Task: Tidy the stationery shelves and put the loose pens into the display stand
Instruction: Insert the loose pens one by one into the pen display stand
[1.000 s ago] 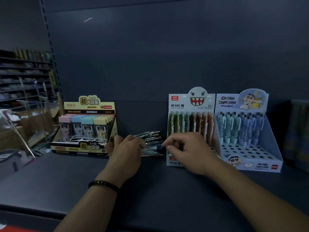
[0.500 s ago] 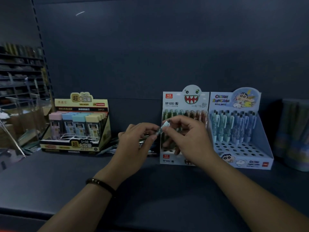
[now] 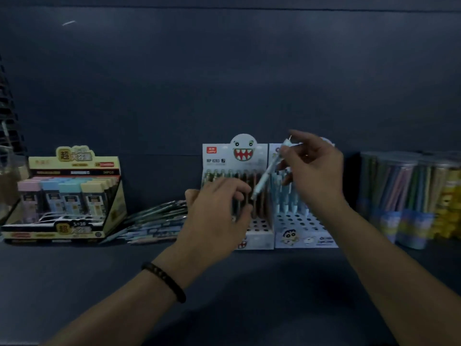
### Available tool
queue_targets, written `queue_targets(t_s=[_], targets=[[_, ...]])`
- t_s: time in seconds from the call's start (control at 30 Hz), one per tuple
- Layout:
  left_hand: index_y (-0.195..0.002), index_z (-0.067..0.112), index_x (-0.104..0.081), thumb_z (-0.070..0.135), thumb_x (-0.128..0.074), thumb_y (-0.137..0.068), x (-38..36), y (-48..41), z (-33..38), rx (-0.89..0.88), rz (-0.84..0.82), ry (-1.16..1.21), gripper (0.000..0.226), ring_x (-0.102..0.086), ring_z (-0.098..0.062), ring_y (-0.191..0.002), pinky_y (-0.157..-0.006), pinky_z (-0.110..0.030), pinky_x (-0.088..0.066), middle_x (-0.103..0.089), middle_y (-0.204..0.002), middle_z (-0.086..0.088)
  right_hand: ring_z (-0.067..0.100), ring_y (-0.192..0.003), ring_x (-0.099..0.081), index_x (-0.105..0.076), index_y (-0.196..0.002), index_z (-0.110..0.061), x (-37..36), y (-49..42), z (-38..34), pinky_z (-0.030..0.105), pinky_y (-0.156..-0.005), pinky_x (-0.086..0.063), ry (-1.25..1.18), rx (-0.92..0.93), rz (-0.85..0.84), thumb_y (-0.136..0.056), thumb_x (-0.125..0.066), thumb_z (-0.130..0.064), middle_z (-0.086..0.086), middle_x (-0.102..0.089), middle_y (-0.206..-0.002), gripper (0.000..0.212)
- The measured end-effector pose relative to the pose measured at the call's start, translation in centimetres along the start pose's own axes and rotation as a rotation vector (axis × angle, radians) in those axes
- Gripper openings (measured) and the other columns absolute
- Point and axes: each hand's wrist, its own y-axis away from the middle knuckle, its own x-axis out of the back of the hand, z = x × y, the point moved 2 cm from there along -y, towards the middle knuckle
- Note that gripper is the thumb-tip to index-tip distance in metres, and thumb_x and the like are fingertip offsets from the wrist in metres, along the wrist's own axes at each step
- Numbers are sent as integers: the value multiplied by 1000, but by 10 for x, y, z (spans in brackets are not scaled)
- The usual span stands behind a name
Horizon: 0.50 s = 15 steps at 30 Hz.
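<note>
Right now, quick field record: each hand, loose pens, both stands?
right hand: pinches a light-blue pen, tilted, tip down-left, in front of the two stands
left hand: fingers curled before the monster-face stand; hold unclear
loose pens: piled on the shelf, left of the monster-face stand
cartoon stand: front holes empty, pens in back rows
</note>
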Motion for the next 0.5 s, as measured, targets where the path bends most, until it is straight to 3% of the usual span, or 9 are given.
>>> queue_targets(t_s=[0.17,0.3,0.5], targets=[[-119,37,-65,42,-56,-94,-38,6,29,-299,-158,-196,27,-55,-11,-100,-89,-40,-33,-60,-110,18,19,-67,-75,-73,-129,-22,46,-19,25,42,-64,-66,246,52,16,-101,-71,-14,-4,-73,-77,30],[-132,40,-60,43,-56,-96,-59,16,24,-288,-258,-152,37,-51,-7,-107,-92,-35,-30,-60,-120,22,15,-70,-72,-70,-135,-29,49,-12,52,42,-80,-63,347,108,26,-102,-70,-18,-11,-71,-80,35],[-133,47,-59,42,-54,-96,-65,22,17,-277,-357,-158,38,-43,-2,-111,-94,-29,-20,-58,-121,30,10,-72,-68,-69,-138,-25,39,-7,56,36,-80,-61,429,221,6,-101,-69,-13,-9,-69,-77,39]])
